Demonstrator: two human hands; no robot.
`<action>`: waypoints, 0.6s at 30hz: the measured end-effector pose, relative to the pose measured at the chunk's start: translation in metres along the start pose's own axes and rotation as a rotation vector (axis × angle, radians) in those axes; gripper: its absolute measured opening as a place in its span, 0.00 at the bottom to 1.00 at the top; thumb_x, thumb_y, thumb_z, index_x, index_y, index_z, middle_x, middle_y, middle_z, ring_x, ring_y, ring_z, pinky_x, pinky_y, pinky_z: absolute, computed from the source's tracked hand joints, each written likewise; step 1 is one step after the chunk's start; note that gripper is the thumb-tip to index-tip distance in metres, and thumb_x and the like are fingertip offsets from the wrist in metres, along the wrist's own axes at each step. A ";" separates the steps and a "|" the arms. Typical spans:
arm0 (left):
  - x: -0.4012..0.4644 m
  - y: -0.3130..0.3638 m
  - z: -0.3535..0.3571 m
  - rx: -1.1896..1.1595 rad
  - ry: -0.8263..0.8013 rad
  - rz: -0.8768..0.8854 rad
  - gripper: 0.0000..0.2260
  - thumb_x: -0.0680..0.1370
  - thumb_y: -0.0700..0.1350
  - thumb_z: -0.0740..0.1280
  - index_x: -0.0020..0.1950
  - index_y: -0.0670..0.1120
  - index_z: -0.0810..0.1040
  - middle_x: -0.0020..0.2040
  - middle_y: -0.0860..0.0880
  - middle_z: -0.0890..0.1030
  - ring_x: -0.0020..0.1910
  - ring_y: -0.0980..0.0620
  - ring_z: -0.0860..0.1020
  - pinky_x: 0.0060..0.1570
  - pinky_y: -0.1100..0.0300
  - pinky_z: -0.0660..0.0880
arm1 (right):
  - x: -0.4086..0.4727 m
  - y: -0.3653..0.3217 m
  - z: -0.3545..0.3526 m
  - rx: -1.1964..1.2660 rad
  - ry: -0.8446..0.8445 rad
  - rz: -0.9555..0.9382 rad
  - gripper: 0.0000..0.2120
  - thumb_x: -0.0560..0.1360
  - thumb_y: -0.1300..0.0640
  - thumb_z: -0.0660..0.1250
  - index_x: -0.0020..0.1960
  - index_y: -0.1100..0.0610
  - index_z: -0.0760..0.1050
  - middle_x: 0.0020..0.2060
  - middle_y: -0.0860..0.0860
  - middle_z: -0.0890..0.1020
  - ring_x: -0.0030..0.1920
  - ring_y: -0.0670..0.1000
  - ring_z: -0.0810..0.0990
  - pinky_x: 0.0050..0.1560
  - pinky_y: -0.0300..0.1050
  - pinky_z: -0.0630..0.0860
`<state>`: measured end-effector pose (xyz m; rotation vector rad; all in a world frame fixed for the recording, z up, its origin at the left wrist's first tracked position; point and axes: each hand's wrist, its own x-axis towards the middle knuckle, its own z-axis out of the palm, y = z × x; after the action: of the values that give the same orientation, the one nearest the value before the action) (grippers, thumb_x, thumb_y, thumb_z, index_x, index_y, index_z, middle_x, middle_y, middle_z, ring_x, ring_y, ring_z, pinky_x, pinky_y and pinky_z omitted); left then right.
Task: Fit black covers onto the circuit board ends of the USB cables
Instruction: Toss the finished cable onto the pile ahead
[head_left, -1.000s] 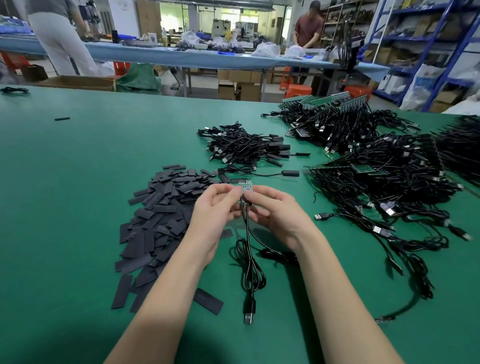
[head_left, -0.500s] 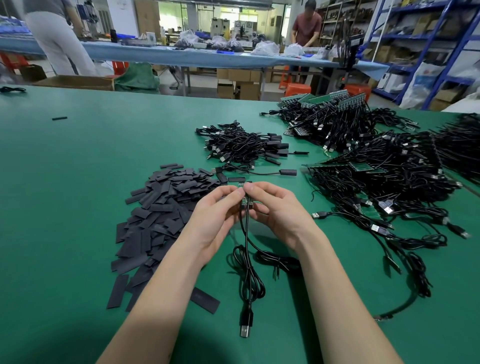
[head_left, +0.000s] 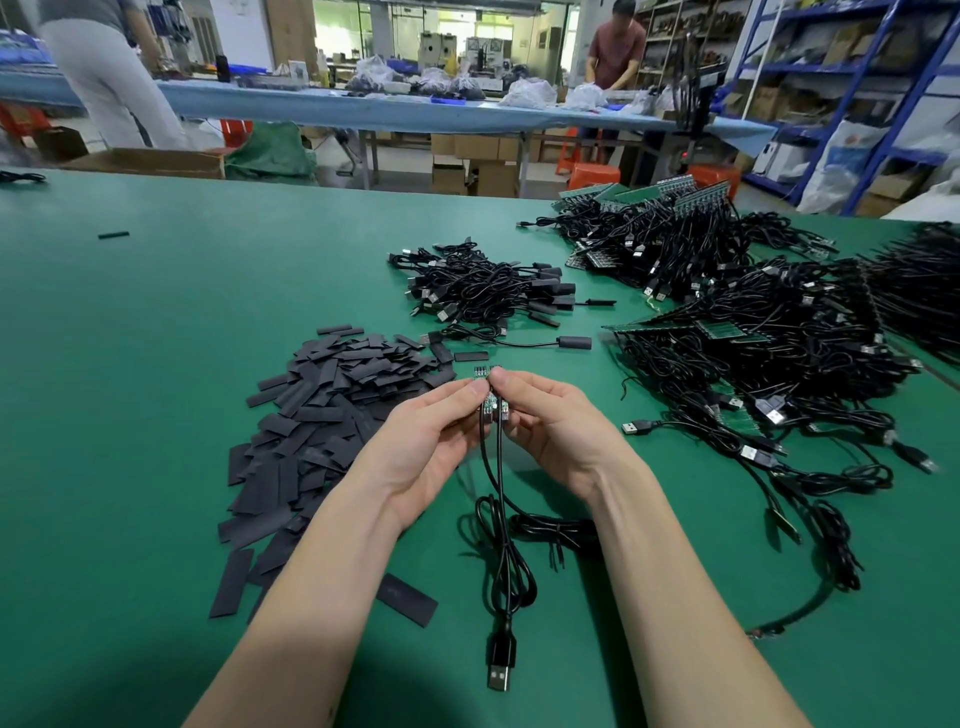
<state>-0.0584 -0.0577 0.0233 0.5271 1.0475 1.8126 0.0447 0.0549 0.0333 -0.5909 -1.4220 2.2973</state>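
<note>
My left hand and my right hand meet above the green table, both pinching small green circuit boards joined side by side. Two black USB cables hang from these boards down to the table; one plug lies near the front edge. A pile of flat black covers lies just left of my left hand. A single cover rests under my left forearm.
A heap of cables with covers fitted lies behind my hands. Large tangles of bare cables with green boards fill the right side. Two people stand at a long table beyond the green table's far edge.
The boards have sunk deeper between my fingertips, which now close more tightly over them. The hanging cables swayed slightly; the view shifted a little.
</note>
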 end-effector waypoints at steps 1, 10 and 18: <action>0.000 -0.001 -0.001 0.000 -0.007 -0.001 0.15 0.73 0.41 0.69 0.58 0.36 0.81 0.48 0.41 0.86 0.45 0.50 0.84 0.64 0.54 0.74 | 0.000 0.000 0.000 0.006 0.000 0.006 0.09 0.66 0.55 0.78 0.43 0.58 0.85 0.37 0.50 0.83 0.33 0.44 0.74 0.33 0.31 0.76; 0.003 0.000 0.000 -0.067 0.018 -0.033 0.17 0.73 0.43 0.72 0.60 0.39 0.80 0.50 0.44 0.84 0.43 0.52 0.82 0.41 0.65 0.79 | -0.006 -0.003 0.005 0.066 -0.022 -0.040 0.01 0.68 0.55 0.76 0.38 0.52 0.86 0.34 0.47 0.83 0.31 0.42 0.78 0.32 0.30 0.76; 0.001 -0.007 -0.008 1.274 0.451 0.528 0.18 0.77 0.49 0.73 0.65 0.49 0.78 0.57 0.53 0.80 0.57 0.55 0.77 0.58 0.62 0.73 | -0.016 -0.020 -0.010 -0.260 0.021 0.000 0.16 0.66 0.45 0.78 0.49 0.52 0.82 0.40 0.46 0.83 0.34 0.46 0.80 0.35 0.36 0.77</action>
<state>-0.0608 -0.0590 0.0129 1.2462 2.5675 1.4911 0.0657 0.0622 0.0494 -0.6863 -1.7238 2.1145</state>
